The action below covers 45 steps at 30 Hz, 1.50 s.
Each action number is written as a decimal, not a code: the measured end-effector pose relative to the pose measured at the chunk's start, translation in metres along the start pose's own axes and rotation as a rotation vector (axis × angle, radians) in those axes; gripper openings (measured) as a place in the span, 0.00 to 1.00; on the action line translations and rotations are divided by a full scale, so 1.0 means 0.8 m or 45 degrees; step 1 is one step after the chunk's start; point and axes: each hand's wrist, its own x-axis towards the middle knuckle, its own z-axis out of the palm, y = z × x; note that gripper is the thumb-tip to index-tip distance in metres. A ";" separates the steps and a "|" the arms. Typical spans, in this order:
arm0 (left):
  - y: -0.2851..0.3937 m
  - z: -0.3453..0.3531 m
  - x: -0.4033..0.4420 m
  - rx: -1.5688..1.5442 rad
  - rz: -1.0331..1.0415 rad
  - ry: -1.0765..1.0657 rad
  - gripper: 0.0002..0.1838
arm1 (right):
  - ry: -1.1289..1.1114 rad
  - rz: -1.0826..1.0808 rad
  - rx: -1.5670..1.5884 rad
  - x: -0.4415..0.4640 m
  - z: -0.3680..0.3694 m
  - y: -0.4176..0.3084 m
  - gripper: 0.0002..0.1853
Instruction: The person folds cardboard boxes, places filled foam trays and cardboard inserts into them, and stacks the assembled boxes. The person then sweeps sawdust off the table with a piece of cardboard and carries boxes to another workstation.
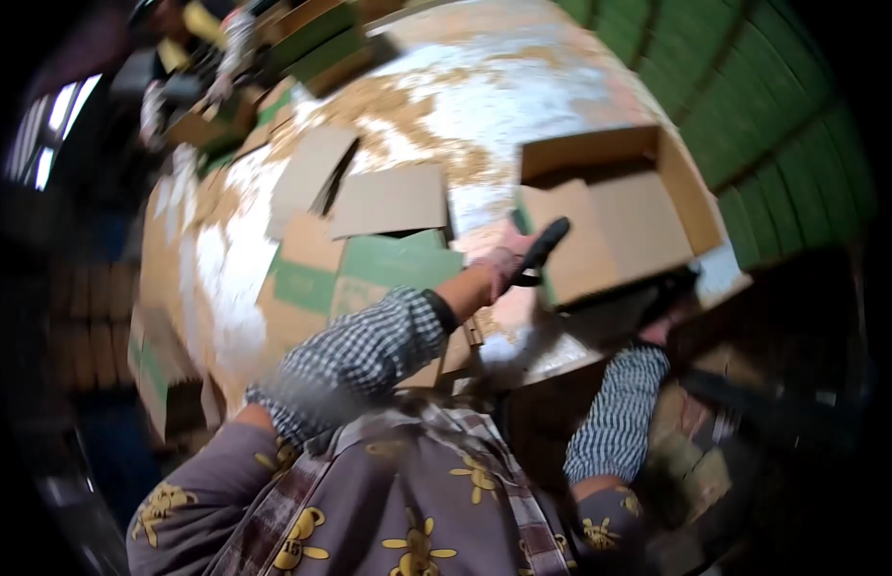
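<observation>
An open cardboard box (647, 216), brown inside with green on its left outer side, stands tilted at the right of the table. My left hand (503, 264) is closed on its left wall, with a black-covered thumb over the edge and the other fingers mostly hidden. At the near right corner, my right hand (668, 315) grips the box from below; dark covering and shadow blur its fingers. Flattened cardboard pieces (388, 200) lie left of my left hand, and several green-banded cartons (383, 274) lie just in front of them.
Brown dust and white patches cover the table (475, 101). Stacked green boxes (753, 106) line its right edge. At the far left, another person's gloved hand (220, 88) is near an open carton (211, 125). A folded carton (167, 374) stands at the lower left.
</observation>
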 end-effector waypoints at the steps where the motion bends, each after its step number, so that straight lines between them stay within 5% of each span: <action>1: -0.007 -0.012 -0.011 -0.096 0.048 0.012 0.41 | 0.007 0.113 0.642 -0.001 -0.039 0.028 0.30; 3: -0.040 -0.065 -0.055 0.267 0.426 0.139 0.36 | -0.183 0.722 2.990 -0.050 -0.167 0.057 0.29; 4: -0.071 -0.104 -0.055 0.631 0.718 0.272 0.35 | -0.359 0.737 3.384 -0.089 -0.240 0.061 0.28; 6: -0.106 -0.198 -0.124 1.272 0.754 0.894 0.35 | -0.764 0.564 3.354 -0.162 -0.300 0.014 0.26; 8: -0.139 -0.304 -0.172 1.327 0.411 1.323 0.38 | -1.067 0.229 3.224 -0.201 -0.416 -0.012 0.31; 10: -0.165 -0.403 -0.211 1.164 -0.128 1.499 0.47 | -0.969 0.091 3.082 -0.194 -0.484 -0.059 0.42; 11: -0.180 -0.452 -0.221 1.111 -0.234 1.556 0.51 | -0.786 -0.241 2.746 -0.170 -0.509 -0.076 0.47; 12: -0.179 -0.481 -0.240 1.017 -0.265 1.507 0.54 | -0.589 -0.520 2.394 -0.148 -0.532 -0.094 0.51; 15: -0.189 -0.541 -0.262 1.118 -0.298 1.483 0.58 | -0.559 -0.508 1.832 -0.099 -0.597 -0.128 0.51; 18: -0.272 -0.617 -0.222 0.801 0.047 1.217 0.59 | -0.367 -0.744 2.432 -0.062 -0.623 -0.133 0.47; 20: -0.243 -0.563 -0.290 0.874 -0.061 1.031 0.56 | -1.156 -0.859 2.867 -0.064 -0.683 -0.093 0.43; 21: -0.265 -0.548 -0.317 0.757 0.033 0.999 0.51 | -0.990 -0.977 2.853 -0.062 -0.649 -0.107 0.39; 24: -0.357 -0.527 -0.372 0.648 0.132 0.949 0.47 | -1.199 -0.902 2.437 -0.064 -0.534 -0.118 0.41; 26: -0.401 -0.521 -0.407 0.539 0.110 0.899 0.43 | -1.299 -0.727 2.274 -0.099 -0.599 -0.088 0.44; 28: -0.379 -0.525 -0.482 0.450 0.306 1.349 0.35 | -0.582 -0.509 1.437 -0.091 -0.619 -0.113 0.45; 30: -0.365 -0.564 -0.568 0.773 0.422 2.029 0.33 | 0.083 -0.644 1.715 -0.089 -0.718 -0.121 0.44; 31: -0.378 -0.595 -0.612 0.893 0.287 2.326 0.34 | 0.090 -0.670 2.078 -0.121 -0.817 -0.133 0.37; 32: -0.402 -0.629 -0.661 1.061 0.097 2.647 0.38 | -0.147 -0.803 2.411 -0.135 -0.871 -0.166 0.31; 34: -0.468 -0.715 -0.735 0.675 -0.179 3.162 0.45 | -0.794 -1.263 2.501 -0.196 -1.013 -0.216 0.26; 36: -0.541 -0.803 -0.802 0.062 0.179 3.157 0.37 | -1.146 -1.807 2.599 -0.268 -1.088 -0.312 0.28; 37: -0.551 -0.812 -0.814 -0.363 0.520 2.633 0.32 | -1.767 -1.622 2.580 -0.311 -1.146 -0.350 0.28; 38: -0.554 -0.817 -0.826 -0.704 0.793 2.041 0.26 | -1.781 -1.986 2.396 -0.345 -1.158 -0.427 0.28; 40: -0.554 -0.805 -0.831 -0.341 0.657 2.157 0.21 | -2.257 -1.767 2.220 -0.426 -1.252 -0.482 0.37; 42: -0.575 -0.804 -0.836 -1.070 0.996 1.567 0.22 | -2.859 -1.782 1.996 -0.485 -1.316 -0.508 0.42; 43: -0.569 -0.799 -0.836 -1.066 0.995 1.563 0.22 | -2.784 -2.085 2.193 -0.514 -1.332 -0.515 0.40; 45: -0.589 -0.804 -0.828 -0.924 1.086 1.707 0.22 | -2.789 -2.035 2.311 -0.528 -1.337 -0.515 0.38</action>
